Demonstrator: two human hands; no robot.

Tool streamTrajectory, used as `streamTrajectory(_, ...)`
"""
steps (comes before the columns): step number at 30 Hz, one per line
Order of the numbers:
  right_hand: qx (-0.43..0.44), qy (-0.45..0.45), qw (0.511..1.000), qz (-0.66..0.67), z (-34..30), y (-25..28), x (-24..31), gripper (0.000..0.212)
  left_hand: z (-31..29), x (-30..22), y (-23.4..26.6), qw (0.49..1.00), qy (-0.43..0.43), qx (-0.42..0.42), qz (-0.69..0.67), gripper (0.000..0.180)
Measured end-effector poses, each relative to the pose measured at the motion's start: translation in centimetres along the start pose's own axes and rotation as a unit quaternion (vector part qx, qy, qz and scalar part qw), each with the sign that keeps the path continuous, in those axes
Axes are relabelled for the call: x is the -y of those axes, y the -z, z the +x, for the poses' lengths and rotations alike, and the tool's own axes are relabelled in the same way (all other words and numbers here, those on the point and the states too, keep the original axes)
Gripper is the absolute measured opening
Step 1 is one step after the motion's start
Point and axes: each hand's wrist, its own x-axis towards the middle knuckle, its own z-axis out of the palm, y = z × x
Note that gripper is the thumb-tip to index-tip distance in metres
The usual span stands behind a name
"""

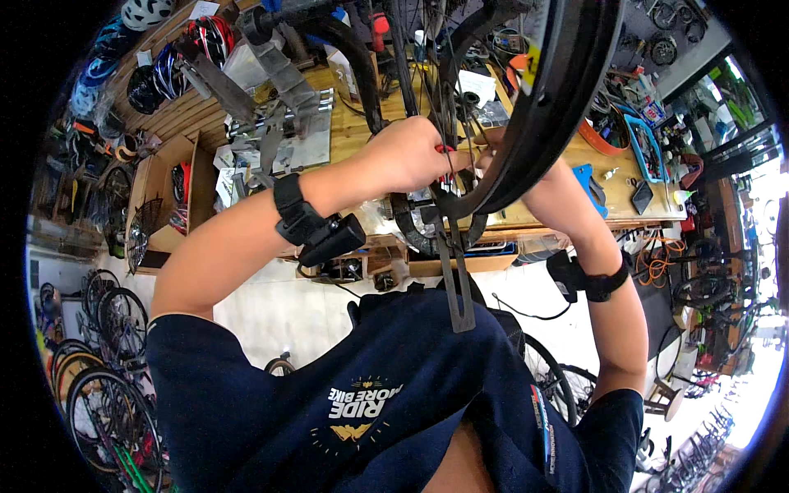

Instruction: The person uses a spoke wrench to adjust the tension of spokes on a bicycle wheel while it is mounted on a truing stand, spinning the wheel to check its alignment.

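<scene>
A black bicycle wheel rim (563,115) stands upright in front of me, held in a dark wheel stand (359,62) with curved arms. Thin spokes (448,90) run down to the rim. My left hand (403,156) is closed at the spokes, its fingers around a small red tool (445,151) that mostly hides behind them. On the far side of the rim is my right hand (549,197), partly covered by it. Its fingertips pinch close together among the spokes, and what they hold cannot be made out. A flat forked metal bar (457,279) hangs below the rim.
Behind the wheel stretches a wooden workbench (353,135) with metal tools, papers and a blue tray (643,148). A cardboard box (168,193) sits at the left, under hanging helmets (148,12). Bicycles (123,304) line the left floor. An orange cable (657,259) hangs at the right.
</scene>
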Motion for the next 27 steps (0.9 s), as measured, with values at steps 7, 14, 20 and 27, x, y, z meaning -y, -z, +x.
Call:
streamTrajectory(7, 0.146, -0.099, 0.980, 0.091, 2.7, -0.2, -1.2, 0.033, -3.3, -1.7, 3.7, 0.900, 0.143, 0.137, -0.388, 0.041)
streamTrajectory(14, 0.016, -0.163, 0.963, 0.214, 2.3, -1.8, 0.3, 0.020, -1.9, 1.6, 0.8, 0.958, 0.058, -0.165, -0.227, 0.084)
streamTrajectory(20, 0.058, -0.265, 0.929, 0.250, 2.8, -0.8, 0.9, 0.028, -0.8, 1.2, 1.2, 0.948, 0.056, -0.063, -0.307, 0.070)
streamTrajectory(27, 0.006, -0.215, 0.945, 0.245, 2.4, -2.4, 0.7, 0.019, 0.0, 2.5, -0.5, 0.961, 0.027, -0.110, -0.252, 0.058)
